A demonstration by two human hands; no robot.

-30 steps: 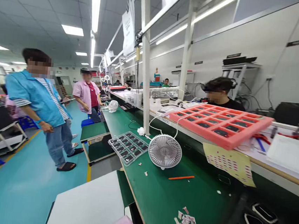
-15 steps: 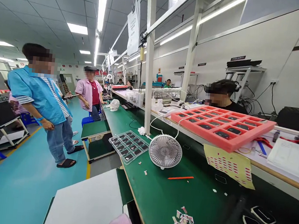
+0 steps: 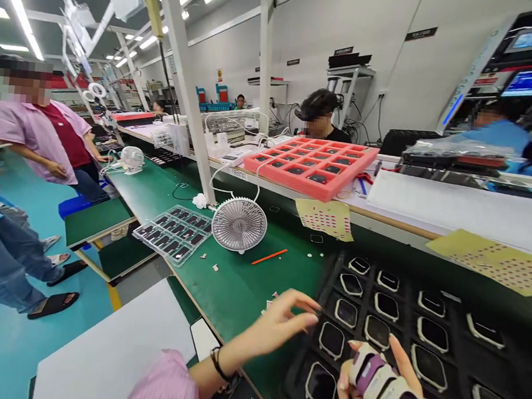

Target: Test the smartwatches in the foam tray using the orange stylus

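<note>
My right hand (image 3: 345,389) is closed around a row of several small watch cases (image 3: 382,386), white ones and a purple one, stacked side by side. The end one shows a dark face under a fingertip. Beneath it lies a black tray (image 3: 300,359) with watch cases with dark faces and pale rims, such as a watch case (image 3: 331,339), set in its pockets. My left hand (image 3: 285,319) reaches over the green bench to the tray's left edge. Its thumb and forefinger are apart, with nothing visible between them; whether they touch the tray I cannot tell.
A round fan (image 3: 240,224), an orange stick (image 3: 268,256) and a clear tray of dark parts (image 3: 173,234) are on the bench. A red foam tray (image 3: 316,167) rests on the shelf. Yellow sheets (image 3: 323,219) hang below it. People stand left; a person sits opposite.
The view has turned right and down, bringing the black tray more fully into sight. Both my hands have come into view, the right one holding the watch cases.
</note>
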